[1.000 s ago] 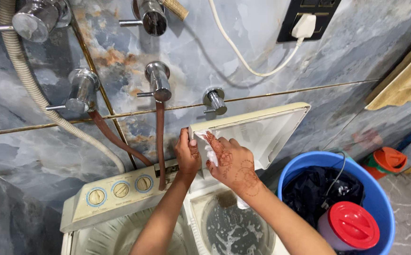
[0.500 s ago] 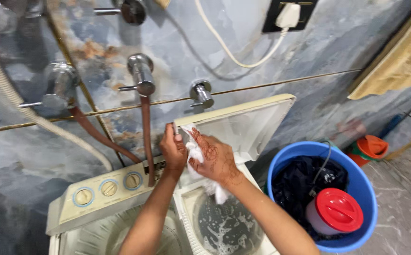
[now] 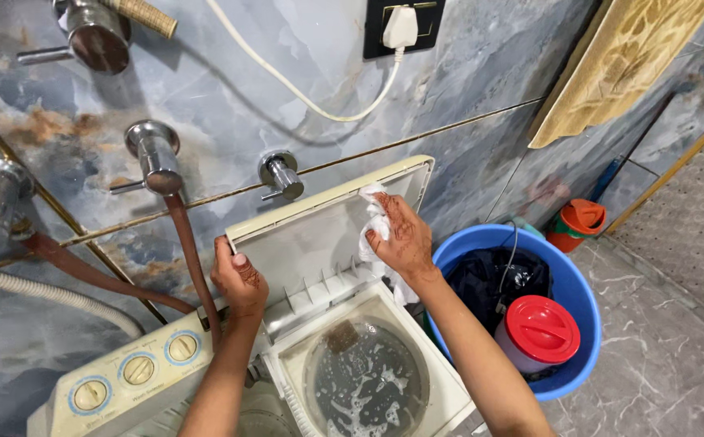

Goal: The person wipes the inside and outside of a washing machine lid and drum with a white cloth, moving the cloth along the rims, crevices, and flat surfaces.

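Note:
A cream washing machine stands against the wall with its lid (image 3: 311, 243) raised. My left hand (image 3: 238, 279) grips the lid's left edge and holds it upright. My right hand (image 3: 400, 235) presses a white cloth (image 3: 374, 222) against the lid's inner face near its upper right corner. Below the lid the round spin tub (image 3: 365, 380) shows grey water and foam. Three round dials (image 3: 137, 371) sit on the machine's panel at lower left.
A blue tub (image 3: 582, 307) at right holds dark clothes and a white jar with a red lid (image 3: 541, 328). Chrome taps (image 3: 151, 150) and a brown hose (image 3: 190, 251) hang on the marble wall. A white plug (image 3: 400, 28) sits in a black socket. An orange container (image 3: 582, 218) stands behind.
My right hand has slid the white cloth rightward across the lid to its upper right corner. My left hand stays on the lid's left edge. The view has shifted right.

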